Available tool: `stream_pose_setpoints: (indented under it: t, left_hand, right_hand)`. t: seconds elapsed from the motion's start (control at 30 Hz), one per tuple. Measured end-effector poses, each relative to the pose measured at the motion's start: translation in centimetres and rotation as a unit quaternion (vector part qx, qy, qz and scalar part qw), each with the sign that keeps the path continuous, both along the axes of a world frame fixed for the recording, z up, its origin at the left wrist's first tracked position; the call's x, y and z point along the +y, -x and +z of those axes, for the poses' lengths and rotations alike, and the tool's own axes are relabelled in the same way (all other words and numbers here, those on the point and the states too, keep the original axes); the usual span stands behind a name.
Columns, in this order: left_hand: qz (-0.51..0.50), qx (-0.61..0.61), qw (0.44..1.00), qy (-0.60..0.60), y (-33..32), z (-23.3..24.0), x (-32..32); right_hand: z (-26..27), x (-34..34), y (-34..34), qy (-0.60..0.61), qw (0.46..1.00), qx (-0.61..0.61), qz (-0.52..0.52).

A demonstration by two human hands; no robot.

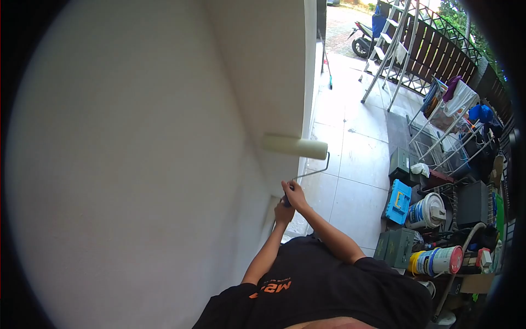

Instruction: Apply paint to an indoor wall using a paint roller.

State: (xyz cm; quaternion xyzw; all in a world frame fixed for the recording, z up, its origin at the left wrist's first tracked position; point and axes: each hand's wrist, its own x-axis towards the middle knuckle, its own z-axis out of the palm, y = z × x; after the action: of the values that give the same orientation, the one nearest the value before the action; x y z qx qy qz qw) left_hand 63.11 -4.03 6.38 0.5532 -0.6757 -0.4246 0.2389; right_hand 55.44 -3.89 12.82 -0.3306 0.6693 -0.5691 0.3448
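Both of my hands are closed around the dark handle of a paint roller (314, 148). My right hand (295, 195) grips the upper part of the handle, near the bent metal frame. Just below it, my left hand (283, 213) holds the handle's lower end. The pale, wide roller sleeve lies crosswise above my hands, its left end at the white wall (263, 82) near an inner corner. Whether the sleeve touches the wall, I cannot tell. The large wall surface fills the left side of the view.
A tiled floor (361, 154) runs along the right. On it stand an aluminium stepladder (382, 53), a drying rack (448, 123) with clothes, a blue toolbox (398, 201), green metal boxes (400, 246) and paint buckets (425, 209). A broom (330, 78) leans by the wall's edge.
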Motion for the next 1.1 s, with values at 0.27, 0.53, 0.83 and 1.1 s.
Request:
stream_pose_setpoints:
  t: [0.27, 0.53, 0.83, 1.1]
  left_hand:
    - [0.064, 0.068, 0.986, 0.138, 0.0, 9.2, -4.0]
    - [-0.054, 0.127, 0.97, 0.202, 3.3, 23.9, -7.8]
    - [-0.058, 0.191, 0.974, 0.109, 7.0, 14.8, -5.2]
    - [-0.056, 0.169, 0.98, -0.088, 5.2, 4.2, -0.8]
  right_hand:
    - [8.6, -3.5, 0.5, 0.142, 0.972, -0.183, 0.041]
    - [22.7, -6.9, 5.3, 0.265, 0.963, 0.036, -0.027]
    - [17.5, -4.2, 6.4, 0.27, 0.961, -0.056, -0.004]
    - [6.9, -2.1, 4.8, 0.093, 0.993, -0.051, -0.051]
